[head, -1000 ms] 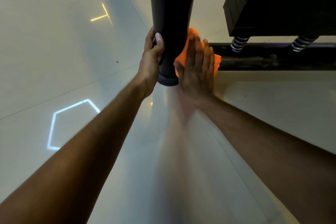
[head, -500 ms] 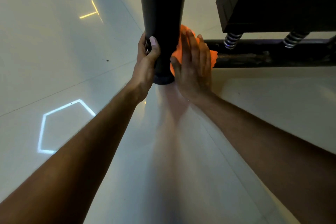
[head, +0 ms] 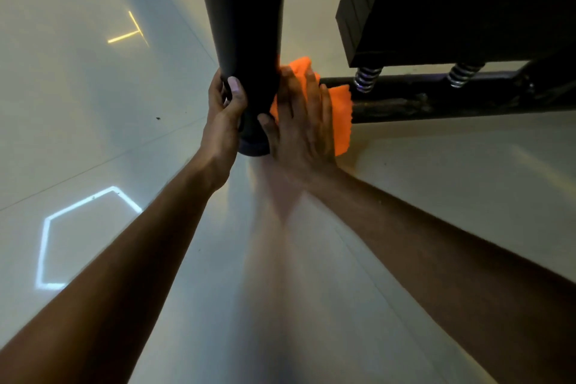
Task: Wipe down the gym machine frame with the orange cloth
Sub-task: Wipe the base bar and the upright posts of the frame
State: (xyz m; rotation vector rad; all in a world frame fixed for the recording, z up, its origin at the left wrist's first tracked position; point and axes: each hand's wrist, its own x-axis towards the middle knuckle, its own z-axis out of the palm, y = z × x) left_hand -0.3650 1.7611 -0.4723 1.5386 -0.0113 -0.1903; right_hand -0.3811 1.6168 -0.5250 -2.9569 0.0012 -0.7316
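Since the earlier frames our right hand [head: 300, 126] has slid a little along the lower part of the black post [head: 241, 25], and more of the orange cloth [head: 339, 112] now shows past our knuckles at 3 o'clock; our left hand [head: 223, 117] has kept its place on the other side. We see the right hand laid flat, fingers straight and slightly spread, pressing the cloth against the right side of the post just above its rounded foot [head: 254, 146]. The cloth bunches up behind the fingertips toward 12 o'clock and hangs out beyond the hand's outer edge, close to the dark floor rail [head: 436, 103] that runs off to 3 o'clock. Our left hand curls round the post from 9 o'clock, thumb across its front, holding it. Two coiled springs [head: 367, 78] stand on the rail beneath a black weight block [head: 452, 3] at 1 o'clock. Pale glossy floor tiles [head: 93, 118] carry a white pentagon outline [head: 46, 243] at 8 o'clock and a yellow line mark [head: 124, 36] at 10 o'clock.
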